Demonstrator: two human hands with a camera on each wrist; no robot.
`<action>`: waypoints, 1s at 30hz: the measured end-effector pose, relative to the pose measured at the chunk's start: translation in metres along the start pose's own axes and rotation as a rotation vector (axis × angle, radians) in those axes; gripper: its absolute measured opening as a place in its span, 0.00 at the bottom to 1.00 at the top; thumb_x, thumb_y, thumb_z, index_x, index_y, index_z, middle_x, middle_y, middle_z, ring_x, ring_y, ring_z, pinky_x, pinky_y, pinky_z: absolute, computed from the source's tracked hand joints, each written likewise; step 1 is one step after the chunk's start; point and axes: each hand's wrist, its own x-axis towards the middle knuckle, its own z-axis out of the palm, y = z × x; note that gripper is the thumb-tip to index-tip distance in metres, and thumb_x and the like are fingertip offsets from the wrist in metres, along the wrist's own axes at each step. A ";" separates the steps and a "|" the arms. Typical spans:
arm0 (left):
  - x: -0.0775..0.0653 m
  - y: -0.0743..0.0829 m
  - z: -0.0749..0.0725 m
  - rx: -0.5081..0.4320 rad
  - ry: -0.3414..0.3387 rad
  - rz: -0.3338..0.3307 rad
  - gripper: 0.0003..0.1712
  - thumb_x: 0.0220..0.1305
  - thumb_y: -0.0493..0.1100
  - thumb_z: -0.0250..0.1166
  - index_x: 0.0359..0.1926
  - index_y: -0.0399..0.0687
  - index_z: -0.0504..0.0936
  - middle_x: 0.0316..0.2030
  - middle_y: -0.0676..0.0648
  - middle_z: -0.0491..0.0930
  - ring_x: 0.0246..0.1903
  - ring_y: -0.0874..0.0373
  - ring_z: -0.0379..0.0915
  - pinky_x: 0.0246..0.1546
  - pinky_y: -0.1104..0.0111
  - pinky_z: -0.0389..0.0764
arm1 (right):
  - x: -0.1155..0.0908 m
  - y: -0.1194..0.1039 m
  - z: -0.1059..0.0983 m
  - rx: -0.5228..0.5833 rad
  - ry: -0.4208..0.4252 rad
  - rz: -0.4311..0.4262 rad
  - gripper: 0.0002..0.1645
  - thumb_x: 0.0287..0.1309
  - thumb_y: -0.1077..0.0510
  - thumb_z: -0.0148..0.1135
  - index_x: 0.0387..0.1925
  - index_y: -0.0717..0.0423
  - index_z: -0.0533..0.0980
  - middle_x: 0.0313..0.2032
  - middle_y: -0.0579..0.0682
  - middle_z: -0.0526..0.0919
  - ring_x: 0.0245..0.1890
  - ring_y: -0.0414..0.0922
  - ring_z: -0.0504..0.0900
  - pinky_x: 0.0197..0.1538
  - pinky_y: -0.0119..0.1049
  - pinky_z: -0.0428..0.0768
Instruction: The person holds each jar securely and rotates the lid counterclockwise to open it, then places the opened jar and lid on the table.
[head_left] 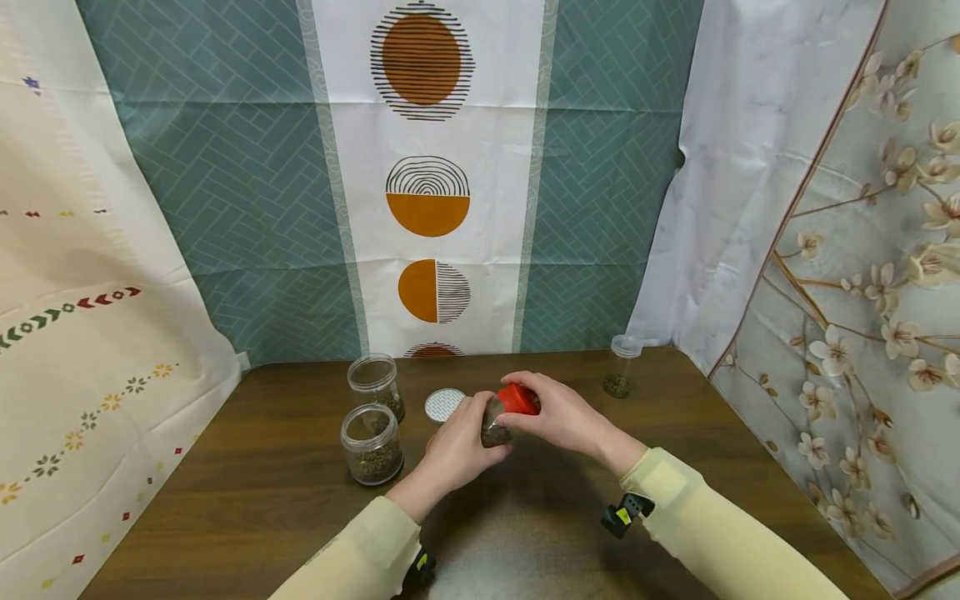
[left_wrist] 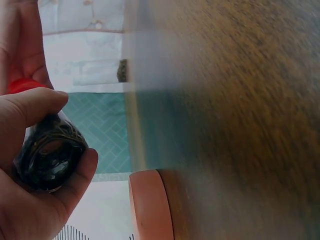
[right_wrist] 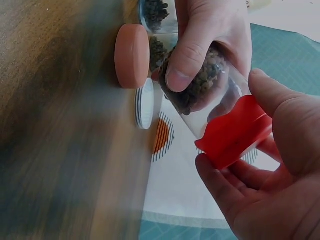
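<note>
The small jar [head_left: 493, 425] is over the middle of the desk [head_left: 225, 517], tilted, its base toward the left and its red lid [head_left: 519, 399] to the right. The left hand [head_left: 459, 443] wraps its fingers and thumb round the jar's lower part, where the dark contents lie; the right hand [head_left: 558, 417] has its fingers clamped on the lid, which appears seated. To work that lid well, the left hand should hold the glass firmly without squeezing, the right turn about the jar's own axis, and the mouth be kept high, since loose pieces could spill. The left side is tighter: the near open jar [head_left: 372, 458] and far open jar [head_left: 375, 385] stand there, with a white lid [head_left: 445, 404] and terracotta disc [right_wrist: 131, 56] just beside the left hand. More room lies rightward, short of the clear jar [head_left: 618, 375] near the far edge, where cloth [head_left: 600, 208] hangs behind.
</note>
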 end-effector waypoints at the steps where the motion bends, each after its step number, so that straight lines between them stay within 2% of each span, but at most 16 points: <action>1: 0.000 0.000 0.000 -0.001 0.001 0.001 0.42 0.61 0.49 0.84 0.71 0.48 0.73 0.55 0.44 0.78 0.52 0.48 0.79 0.52 0.47 0.86 | 0.000 0.000 0.000 0.001 -0.001 -0.006 0.41 0.67 0.39 0.79 0.74 0.48 0.76 0.57 0.47 0.84 0.47 0.45 0.81 0.48 0.41 0.84; 12: -0.002 -0.001 -0.001 -0.022 -0.005 0.008 0.44 0.61 0.48 0.85 0.72 0.46 0.73 0.55 0.43 0.77 0.52 0.48 0.79 0.53 0.46 0.85 | -0.001 0.002 -0.002 0.002 -0.016 -0.063 0.41 0.64 0.43 0.82 0.74 0.47 0.77 0.60 0.47 0.83 0.49 0.46 0.81 0.50 0.41 0.85; 30: -0.004 -0.002 -0.004 -0.008 -0.008 0.065 0.43 0.61 0.49 0.85 0.70 0.45 0.73 0.56 0.43 0.78 0.51 0.49 0.79 0.51 0.51 0.84 | -0.003 0.007 -0.006 -0.001 -0.036 -0.198 0.41 0.58 0.48 0.87 0.69 0.46 0.78 0.59 0.44 0.82 0.52 0.44 0.81 0.54 0.41 0.85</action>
